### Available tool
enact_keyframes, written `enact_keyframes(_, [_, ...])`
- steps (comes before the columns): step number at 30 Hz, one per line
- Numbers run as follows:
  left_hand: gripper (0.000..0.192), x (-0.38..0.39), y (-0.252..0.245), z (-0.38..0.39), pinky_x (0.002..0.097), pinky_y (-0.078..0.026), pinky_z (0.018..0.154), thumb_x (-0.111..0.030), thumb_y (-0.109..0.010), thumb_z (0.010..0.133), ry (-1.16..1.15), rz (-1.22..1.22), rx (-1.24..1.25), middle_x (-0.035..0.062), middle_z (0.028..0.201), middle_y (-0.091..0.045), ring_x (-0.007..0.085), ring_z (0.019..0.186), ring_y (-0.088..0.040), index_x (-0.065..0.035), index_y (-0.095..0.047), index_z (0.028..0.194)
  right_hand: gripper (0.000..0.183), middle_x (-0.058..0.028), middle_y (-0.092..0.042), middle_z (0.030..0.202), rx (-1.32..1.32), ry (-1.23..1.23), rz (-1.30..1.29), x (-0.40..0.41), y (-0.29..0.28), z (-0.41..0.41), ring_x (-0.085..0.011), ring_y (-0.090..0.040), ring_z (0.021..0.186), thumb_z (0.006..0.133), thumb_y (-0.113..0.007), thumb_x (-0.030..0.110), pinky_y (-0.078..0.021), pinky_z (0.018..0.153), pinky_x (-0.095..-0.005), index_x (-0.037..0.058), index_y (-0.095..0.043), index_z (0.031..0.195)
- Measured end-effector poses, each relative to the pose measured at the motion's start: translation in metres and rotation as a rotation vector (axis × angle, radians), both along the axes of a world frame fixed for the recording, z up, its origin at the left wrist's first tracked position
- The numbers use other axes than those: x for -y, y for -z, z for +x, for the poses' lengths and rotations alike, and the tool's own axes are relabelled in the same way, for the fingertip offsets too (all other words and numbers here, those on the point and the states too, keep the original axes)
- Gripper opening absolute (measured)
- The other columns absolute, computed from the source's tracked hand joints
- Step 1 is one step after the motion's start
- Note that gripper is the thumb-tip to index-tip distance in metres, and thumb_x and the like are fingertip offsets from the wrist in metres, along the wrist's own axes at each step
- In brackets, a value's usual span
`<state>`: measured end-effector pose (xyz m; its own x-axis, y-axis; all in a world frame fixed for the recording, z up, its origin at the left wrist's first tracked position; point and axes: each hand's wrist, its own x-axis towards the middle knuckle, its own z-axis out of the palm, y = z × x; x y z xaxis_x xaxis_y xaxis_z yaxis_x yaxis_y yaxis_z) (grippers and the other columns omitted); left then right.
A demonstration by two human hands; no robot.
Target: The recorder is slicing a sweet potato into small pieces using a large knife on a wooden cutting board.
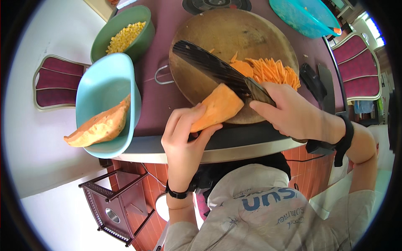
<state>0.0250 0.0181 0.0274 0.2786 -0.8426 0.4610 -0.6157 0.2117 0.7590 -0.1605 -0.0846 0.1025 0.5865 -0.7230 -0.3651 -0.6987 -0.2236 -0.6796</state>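
My left hand (185, 135) grips a peeled orange root vegetable, seemingly a sweet potato (220, 106), whose flat cut end faces right over the near edge of a round wooden cutting board (220, 28). In my right hand (292, 109) is the handle of a broad dark-bladed kitchen knife (213, 64). Its blade slants across the board, just beyond the cut end; whether the two touch, I cannot tell. Behind the blade lie an orange slice (242, 67) and a heap of thin orange shreds (273, 72). Another peeled piece (100, 125) rests in a light blue plastic basin (133, 100) at left.
A green bowl (149, 28) of corn kernels (125, 37) stands behind the basin. Right of the board lie a black-handled tool (311, 81) and a flat dark blade (327, 84). A turquoise basin (304, 18) is at the back right. The board's metal handle (160, 75) sticks out left.
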Motion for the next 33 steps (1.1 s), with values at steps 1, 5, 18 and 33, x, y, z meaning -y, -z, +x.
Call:
enact_keyframes(1, [0.042, -0.001, 0.002, 0.002, 0.0296, -0.052, 0.066, 0.001, -0.082, 0.058, -0.003, -0.015, 0.004, 0.0103, 0.088, -0.061, 0.0238, 0.077, -0.061, -0.0013, -0.061, 0.095, 0.032, -0.0249, -0.055, 0.069, 0.015, 0.008, 0.005, 0.001, -0.001, -0.003, -0.0424, -0.053, 0.069, 0.088, -0.055, 0.024, -0.0422, 0.06, -0.0416, -0.0074, -0.05, 0.082])
enact_keyframes(5, [0.048, -0.005, 0.008, 0.006, 0.0297, -0.048, 0.071, 0.001, -0.084, 0.051, -0.097, -0.03, -0.022, 0.0087, 0.087, -0.062, 0.0219, 0.078, -0.058, 0.0, -0.063, 0.094, 0.029, -0.008, -0.049, 0.058, 0.059, 0.139, 0.204, 0.009, -0.004, -0.014, -0.019, -0.048, 0.046, 0.091, -0.054, 0.024, -0.0388, 0.044, -0.0321, -0.002, -0.047, 0.083])
enact_keyframes(18, [0.042, -0.001, -0.007, -0.004, 0.0305, -0.052, 0.064, 0.0, -0.08, 0.061, -0.015, -0.022, 0.102, 0.0109, 0.094, -0.06, 0.0235, 0.077, -0.06, -0.0015, -0.062, 0.099, 0.017, 0.0011, -0.042, 0.057, 0.348, 0.367, 0.378, -0.005, -0.018, -0.026, -0.0069, -0.039, 0.043, 0.091, -0.054, 0.017, -0.0326, 0.04, -0.023, 0.0016, -0.047, 0.092])
enact_keyframes(33, [0.042, -0.001, -0.012, -0.015, 0.0306, -0.051, 0.068, 0.001, -0.08, 0.058, -0.021, 0.007, 0.081, 0.0106, 0.091, -0.062, 0.0239, 0.08, -0.061, 0.0001, -0.063, 0.096, 0.024, -0.0084, -0.047, 0.059, 0.301, 0.145, 0.181, -0.018, -0.005, -0.023, -0.02, -0.044, 0.05, 0.087, -0.056, 0.013, -0.037, 0.049, -0.0308, -0.0042, -0.051, 0.103])
